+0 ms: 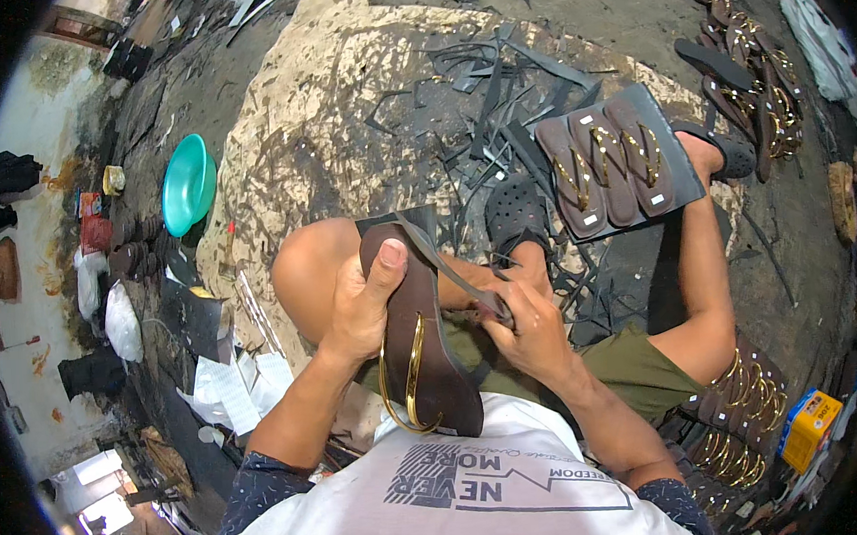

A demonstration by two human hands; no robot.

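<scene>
Sandal: held above the lap, before the white shirt, tilted lengthwise. Footbed matte brown, slightly grained, rounded at the far end; thong strap glossy, gold, tubular, in 2 arms that arch off the sole. A grey, flat sheet edge shows past the footbed along its far and right sides.

Left hand: clamps the sandal near its far end, thumb flat on the footbed, fingers behind. Right hand: fingers curled, pinching the near end of a dark grey, bendy strip that runs along the sandal's right side to its far end. Whether a tool is also in this grip: cannot tell.

Right of the knees: a flat grey board bearing 3 brown sandals side by side, gold straps, small white labels. Clog: dark, perforated, moulded.

Floor: pale, blotched with dark stains, mottled; grey beyond. Angular scraps, thin and dark, lie tangled ahead. Left: smooth green basin, round; crumpled white papers. Upper right: heaped sandals; lower right: more gold-strapped pairs beside a yellow box. Wall at far left: pale, rust-marked.
</scene>
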